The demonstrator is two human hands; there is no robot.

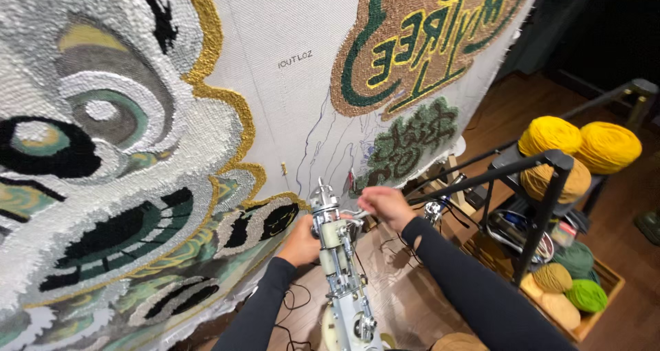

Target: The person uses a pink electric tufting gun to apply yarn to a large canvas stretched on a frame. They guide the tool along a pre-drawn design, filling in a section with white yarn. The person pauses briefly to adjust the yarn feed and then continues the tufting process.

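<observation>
Tufting gun (342, 268) near the camera, being steadied against the stretched backing cloth (289, 96).
Left hand (300, 243) is gripping it, right hand (385, 206) pinching its tip; large tufted areas are standing finished, the outlined centre bare.

Dim room — wooden floor (619, 69), black metal rack (543, 206).

- Your tufted cloth (275, 62) is brightly and evenly lit from the front, no glare.
- Top right corner falls off to near black.
- Your right hand (385, 206) is motion-blurred.
- Wide-angle lens bends the edges.
- Soft shadows on the floor (399, 289).
</observation>
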